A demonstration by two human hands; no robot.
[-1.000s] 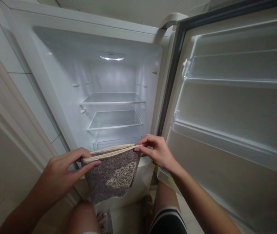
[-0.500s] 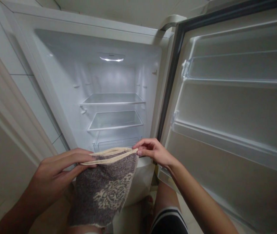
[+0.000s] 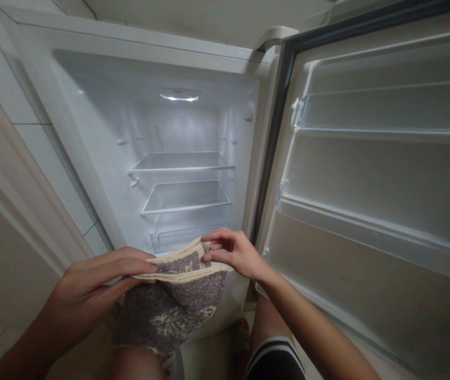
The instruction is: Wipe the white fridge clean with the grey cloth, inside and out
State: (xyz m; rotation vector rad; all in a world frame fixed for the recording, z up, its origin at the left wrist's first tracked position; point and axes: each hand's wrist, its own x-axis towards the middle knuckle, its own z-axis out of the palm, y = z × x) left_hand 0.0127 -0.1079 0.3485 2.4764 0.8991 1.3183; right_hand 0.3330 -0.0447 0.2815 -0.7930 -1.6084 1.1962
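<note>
A folded purple-grey cloth point(image 3: 177, 295) with cream edging and a cream floral pattern hangs between my hands, in front of the open fridge. My left hand point(image 3: 94, 285) pinches the left end of its edged top, thumb below and fingers above. At the right, my right hand point(image 3: 236, 253) pinches the back layer's cream edge between thumb and fingers. The front layer sags away from that hand, so a gap shows between the two layers. Part of the patterned inner face is visible there.
The fridge has an upper glass shelf point(image 3: 183, 161), a lower glass shelf point(image 3: 187, 196) and a lit lamp point(image 3: 179, 95). Its door point(image 3: 375, 174), with clear door bins, stands swung open at the right. A pale panel point(image 3: 11, 221) stands close on the left. My legs are below.
My right hand has moved slightly left and pulled the back layer away from the front one. The cloth's layers have parted and its lower end has risen. The left hand stays nearly still.
</note>
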